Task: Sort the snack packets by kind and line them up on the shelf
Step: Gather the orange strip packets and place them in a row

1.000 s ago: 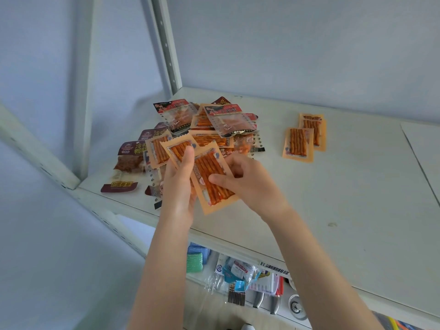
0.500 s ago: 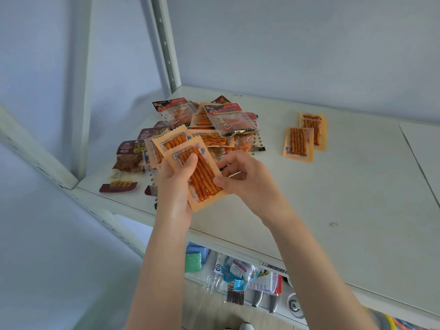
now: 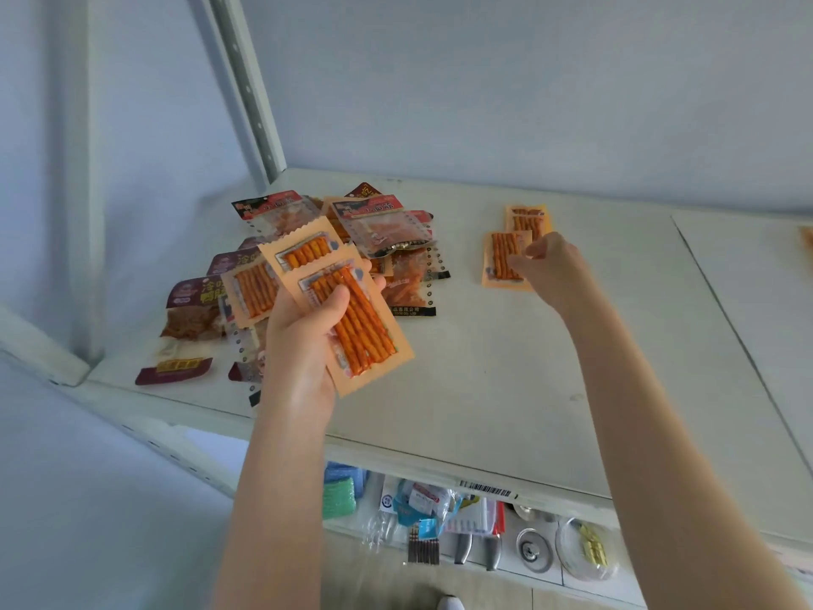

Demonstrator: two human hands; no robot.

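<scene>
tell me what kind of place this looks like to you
Probably a shop or storeroom: white metal shelving, a barcode label on the shelf edge, a heap of snack packets, and packaged household goods on the shelf below.

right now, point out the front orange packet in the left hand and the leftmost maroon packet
front orange packet [image 3: 366, 334]: head view, on its orange sticks
leftmost maroon packet [image 3: 189, 323]: head view, on its brown contents

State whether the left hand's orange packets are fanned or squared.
Fanned: the left hand grips orange packets offset, the rear one's top showing.
</scene>
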